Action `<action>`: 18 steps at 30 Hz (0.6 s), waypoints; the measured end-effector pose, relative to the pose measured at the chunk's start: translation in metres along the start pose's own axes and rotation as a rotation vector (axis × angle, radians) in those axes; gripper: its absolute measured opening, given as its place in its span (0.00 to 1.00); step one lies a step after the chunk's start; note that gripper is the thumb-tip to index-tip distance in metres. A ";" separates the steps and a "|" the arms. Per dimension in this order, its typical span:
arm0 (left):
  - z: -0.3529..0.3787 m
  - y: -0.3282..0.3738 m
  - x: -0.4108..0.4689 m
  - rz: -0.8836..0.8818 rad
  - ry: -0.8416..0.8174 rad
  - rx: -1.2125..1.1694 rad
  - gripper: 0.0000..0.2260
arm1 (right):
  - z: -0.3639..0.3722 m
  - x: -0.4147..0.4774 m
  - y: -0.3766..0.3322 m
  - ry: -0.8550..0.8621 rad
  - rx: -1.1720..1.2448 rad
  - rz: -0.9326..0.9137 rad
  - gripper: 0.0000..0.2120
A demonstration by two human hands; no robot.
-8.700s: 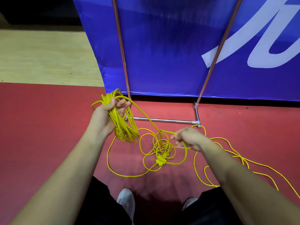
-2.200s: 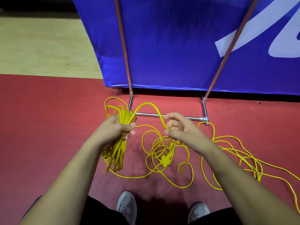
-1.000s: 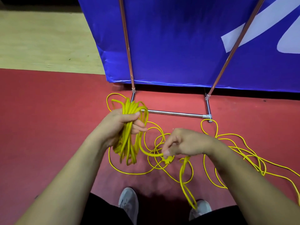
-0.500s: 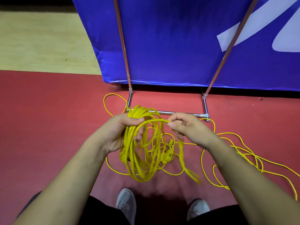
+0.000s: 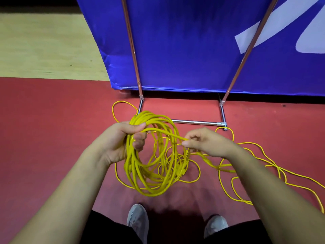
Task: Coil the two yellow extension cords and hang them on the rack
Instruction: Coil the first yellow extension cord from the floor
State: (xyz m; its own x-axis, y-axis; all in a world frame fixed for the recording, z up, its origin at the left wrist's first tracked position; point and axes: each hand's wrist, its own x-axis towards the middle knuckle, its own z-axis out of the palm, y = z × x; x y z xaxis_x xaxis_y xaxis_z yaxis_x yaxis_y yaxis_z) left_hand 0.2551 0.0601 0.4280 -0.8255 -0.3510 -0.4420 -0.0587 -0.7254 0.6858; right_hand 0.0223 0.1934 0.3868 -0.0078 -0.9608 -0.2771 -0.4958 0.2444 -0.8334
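My left hand (image 5: pixel 123 140) grips the top of a coil of yellow extension cord (image 5: pixel 149 175), whose several loops hang open in front of me above the red floor. My right hand (image 5: pixel 202 142) pinches a strand that runs from the coil's top. Loose yellow cord (image 5: pixel 260 175) trails from my right hand over the floor to the right. More loose loops lie on the floor behind the coil. The rack's metal base bar (image 5: pixel 195 122) and two copper-coloured uprights (image 5: pixel 131 43) stand just beyond my hands.
A blue banner (image 5: pixel 184 41) with white lettering hangs behind the rack. The red floor (image 5: pixel 44 129) meets a pale wooden strip (image 5: pixel 44 41) at the far left. My two grey shoes (image 5: pixel 138 221) show at the bottom.
The hanging coil has spread into a wider, rounder ring. My right hand has moved right and down a little, drawing the pinched strand away from my left hand.
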 end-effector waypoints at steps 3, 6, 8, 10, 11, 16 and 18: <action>0.003 0.001 -0.001 -0.019 0.074 0.108 0.04 | -0.008 -0.001 0.011 0.107 0.055 0.024 0.07; 0.003 0.000 -0.002 -0.055 0.139 0.207 0.05 | -0.011 0.000 0.006 0.158 0.080 0.026 0.07; 0.000 0.000 -0.004 -0.068 0.160 0.198 0.07 | -0.012 -0.001 -0.001 0.110 -0.033 -0.023 0.06; 0.001 -0.003 -0.004 -0.089 0.136 0.180 0.06 | -0.008 -0.001 -0.010 0.025 -0.096 -0.064 0.08; 0.003 -0.005 -0.004 -0.107 0.114 0.188 0.06 | -0.004 0.000 -0.015 -0.011 -0.107 -0.087 0.10; 0.016 -0.021 0.000 -0.184 0.044 0.256 0.06 | 0.023 0.007 -0.043 0.008 -0.210 -0.263 0.10; 0.011 -0.019 0.002 -0.183 0.027 0.175 0.04 | 0.021 0.008 -0.039 0.044 -0.226 -0.231 0.11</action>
State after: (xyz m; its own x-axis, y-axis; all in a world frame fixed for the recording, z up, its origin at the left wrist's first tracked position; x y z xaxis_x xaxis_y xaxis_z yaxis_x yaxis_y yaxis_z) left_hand 0.2483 0.0796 0.4209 -0.7766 -0.2407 -0.5821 -0.3045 -0.6656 0.6814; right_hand 0.0598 0.1786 0.4065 0.0918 -0.9934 -0.0680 -0.6693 -0.0110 -0.7429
